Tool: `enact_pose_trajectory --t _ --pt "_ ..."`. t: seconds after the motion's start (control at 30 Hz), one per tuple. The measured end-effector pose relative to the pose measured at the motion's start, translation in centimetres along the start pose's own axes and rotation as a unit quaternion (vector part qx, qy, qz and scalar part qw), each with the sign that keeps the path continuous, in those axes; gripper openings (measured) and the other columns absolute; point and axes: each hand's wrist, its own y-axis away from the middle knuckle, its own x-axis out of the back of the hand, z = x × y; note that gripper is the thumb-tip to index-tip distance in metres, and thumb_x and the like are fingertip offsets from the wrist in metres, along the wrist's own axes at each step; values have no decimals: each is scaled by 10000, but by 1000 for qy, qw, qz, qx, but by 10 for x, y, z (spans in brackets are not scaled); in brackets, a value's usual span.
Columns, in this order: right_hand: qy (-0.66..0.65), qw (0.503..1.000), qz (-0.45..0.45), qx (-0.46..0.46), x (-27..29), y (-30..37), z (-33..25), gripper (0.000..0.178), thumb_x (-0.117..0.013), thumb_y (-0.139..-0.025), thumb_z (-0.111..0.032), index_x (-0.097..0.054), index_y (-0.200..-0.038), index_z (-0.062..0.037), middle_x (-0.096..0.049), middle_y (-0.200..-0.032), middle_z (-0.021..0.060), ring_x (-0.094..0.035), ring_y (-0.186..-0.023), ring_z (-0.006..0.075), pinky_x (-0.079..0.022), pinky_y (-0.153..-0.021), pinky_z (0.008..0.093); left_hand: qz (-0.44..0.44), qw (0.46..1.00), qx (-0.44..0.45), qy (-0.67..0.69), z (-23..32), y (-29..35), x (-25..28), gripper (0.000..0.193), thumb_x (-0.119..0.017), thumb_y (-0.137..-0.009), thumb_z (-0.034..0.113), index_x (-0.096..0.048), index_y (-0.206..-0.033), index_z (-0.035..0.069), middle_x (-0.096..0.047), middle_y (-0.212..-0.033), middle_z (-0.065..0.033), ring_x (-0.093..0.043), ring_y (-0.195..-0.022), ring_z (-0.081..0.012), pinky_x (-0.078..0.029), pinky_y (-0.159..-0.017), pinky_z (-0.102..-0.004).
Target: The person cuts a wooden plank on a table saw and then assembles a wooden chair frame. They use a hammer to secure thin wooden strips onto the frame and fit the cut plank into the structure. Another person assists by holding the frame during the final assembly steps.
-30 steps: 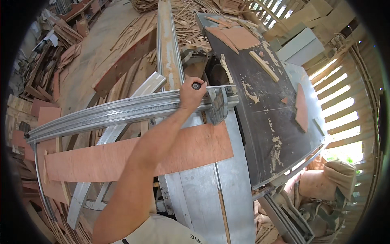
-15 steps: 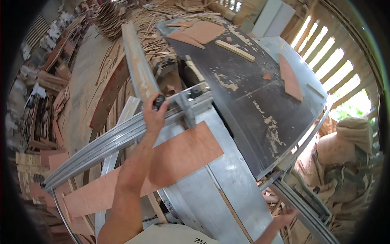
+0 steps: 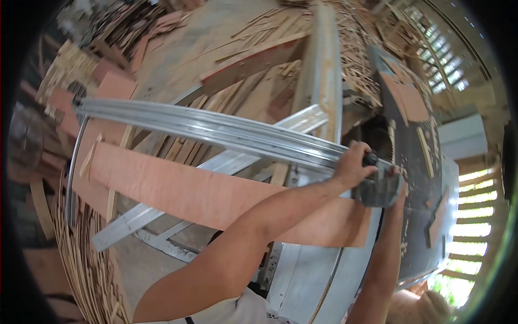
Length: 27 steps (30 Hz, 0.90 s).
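An open gap parts one rail's point(image 3: 216, 135) near edge from one board's point(image 3: 178, 186) far edge; left hand point(image 3: 353, 166) closed around one knob point(image 3: 370, 159), right hand's point(image 3: 401, 189) grip unclear.

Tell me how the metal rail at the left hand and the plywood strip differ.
The metal rail is silver and grooved lengthwise; the plywood strip is reddish and plain. The metal rail looks narrower, the plywood strip broader. The left hand is at the metal rail's end, off the plywood strip. Both are long and run roughly side by side.
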Motion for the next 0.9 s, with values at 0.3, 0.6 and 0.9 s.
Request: enact_pose_trajectory --t 0.3,0.6,0.9 --pt "-227 972 -39 -56 -27 25 -18 537 -540 -1013 -332 -467 -1415 16 -516 -1409 148 -521 -1265 265 -448 -1054 414 198 897 -136 -372 -57 -19 379 348 -744 -783 279 -697 -1026 35 -670 -1035 -163 -619 -995 -357 -473 -896 -464" --pt "208 955 -186 104 -244 73 -65 383 -645 -946 -153 -618 -1291 12 -691 -1074 69 -630 -994 108 -511 -858 282 161 831 -58 -530 -71 4 478 332 -442 -1014 330 -682 -966 106 -678 -827 -128 -610 -835 -322 -442 -832 -451" --pt "168 964 -176 104 -327 100 -63 502 -685 -876 -36 -548 -1354 32 -676 -1136 91 -653 -988 144 -511 -905 291 176 850 -45 -495 -59 5 471 337 -399 -1036 302 -659 -1029 88 -674 -874 -146 -616 -896 -351 -434 -860 -467"
